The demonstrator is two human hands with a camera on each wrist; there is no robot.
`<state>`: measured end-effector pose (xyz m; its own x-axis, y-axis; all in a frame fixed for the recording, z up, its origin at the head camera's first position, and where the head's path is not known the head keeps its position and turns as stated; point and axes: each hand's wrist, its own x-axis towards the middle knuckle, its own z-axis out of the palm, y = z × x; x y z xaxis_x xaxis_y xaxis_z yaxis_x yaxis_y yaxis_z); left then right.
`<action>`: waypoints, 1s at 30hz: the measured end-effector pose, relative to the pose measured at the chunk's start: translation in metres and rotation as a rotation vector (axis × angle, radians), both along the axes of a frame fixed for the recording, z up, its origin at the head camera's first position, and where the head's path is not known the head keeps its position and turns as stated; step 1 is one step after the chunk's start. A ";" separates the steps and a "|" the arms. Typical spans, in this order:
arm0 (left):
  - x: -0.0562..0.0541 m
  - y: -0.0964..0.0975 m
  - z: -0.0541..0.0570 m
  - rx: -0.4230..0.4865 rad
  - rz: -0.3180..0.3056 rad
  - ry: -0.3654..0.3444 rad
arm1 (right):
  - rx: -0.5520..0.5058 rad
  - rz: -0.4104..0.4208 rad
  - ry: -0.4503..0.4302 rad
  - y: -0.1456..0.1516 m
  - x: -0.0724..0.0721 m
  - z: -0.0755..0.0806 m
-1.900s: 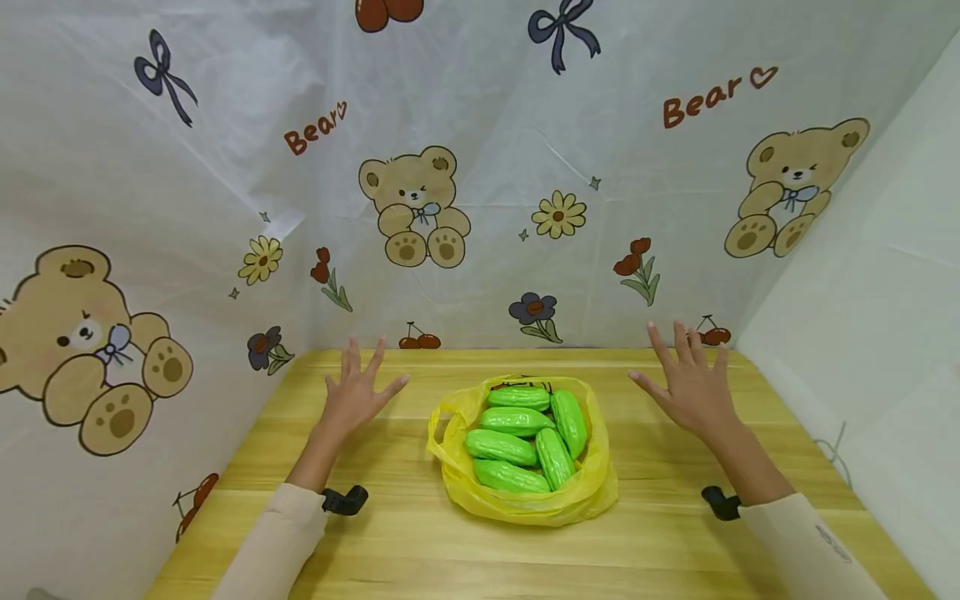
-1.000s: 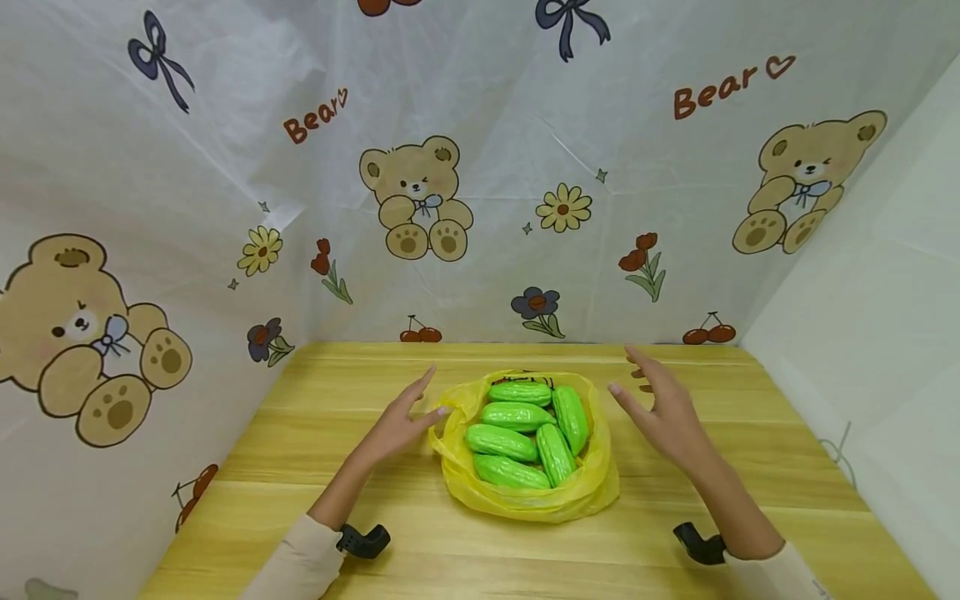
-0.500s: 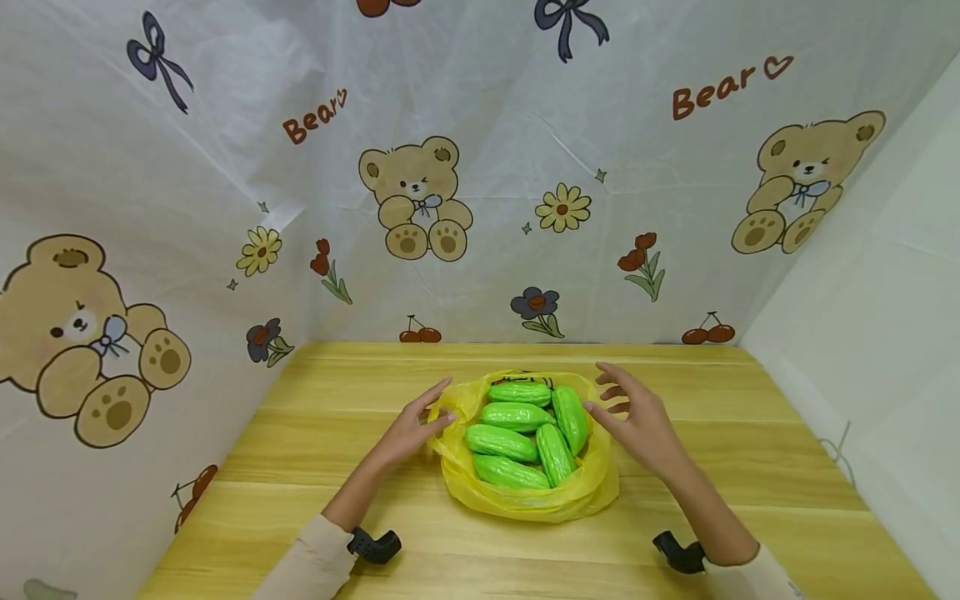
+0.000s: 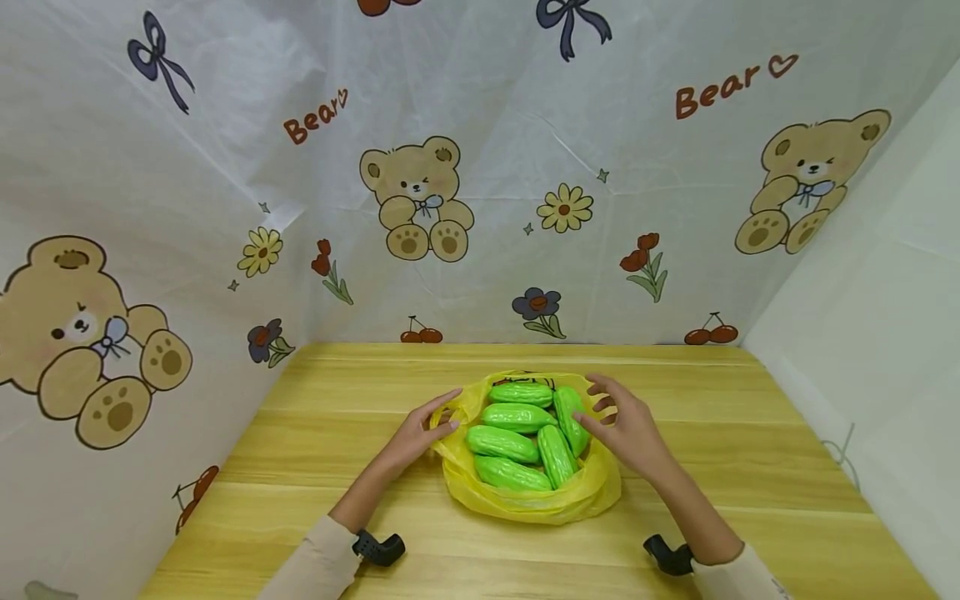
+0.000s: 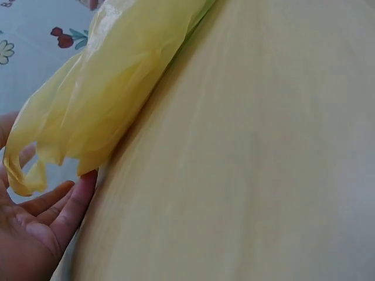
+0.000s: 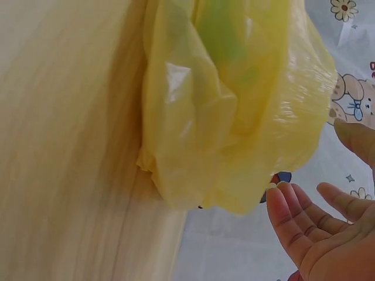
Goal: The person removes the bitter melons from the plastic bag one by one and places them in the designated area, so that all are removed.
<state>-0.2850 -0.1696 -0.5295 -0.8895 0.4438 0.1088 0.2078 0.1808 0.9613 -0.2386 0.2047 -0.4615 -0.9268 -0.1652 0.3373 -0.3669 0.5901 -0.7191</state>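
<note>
A yellow plastic bag (image 4: 525,507) stands on the wooden table with its mouth spread wide. Inside lie several shiny green bitter melons (image 4: 501,443) with ridged skins. At the bag's left side is my left hand (image 4: 408,437), thumb and fingers apart around the handle loop; in the left wrist view its fingertips (image 5: 87,178) are right at the bag's torn-looking lower edge. My right hand (image 4: 628,429) is at the right rim, its thumb overlapping a bitter melon in the head view. In the right wrist view its fingers (image 6: 287,216) are loosely bent beside the bag, holding nothing.
The wooden table (image 4: 315,433) extends around the bag on every side. A white sheet (image 4: 495,275) printed with bears and flowers hangs behind and to the left. On the right is a plain white wall (image 4: 885,333) with a thin cord (image 4: 843,454) near it.
Both hands have come inward from wide at the sides, fingers spread, to the bag's left and right rims. The bag and bitter melons have stayed in place.
</note>
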 end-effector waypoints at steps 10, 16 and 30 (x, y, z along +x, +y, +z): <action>-0.005 -0.001 -0.011 -0.049 0.001 0.045 | 0.028 -0.015 -0.039 0.001 -0.005 -0.012; -0.005 -0.001 -0.012 -0.080 -0.011 0.051 | 0.053 -0.027 -0.081 0.001 -0.008 -0.016; -0.002 -0.007 -0.014 -0.082 -0.082 0.067 | 0.097 -0.027 -0.128 0.000 -0.013 -0.028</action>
<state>-0.2873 -0.1765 -0.5437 -0.8418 0.5247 0.1266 0.2880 0.2382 0.9275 -0.2513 0.2042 -0.4890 -0.9659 -0.1653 0.1994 -0.2584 0.6678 -0.6981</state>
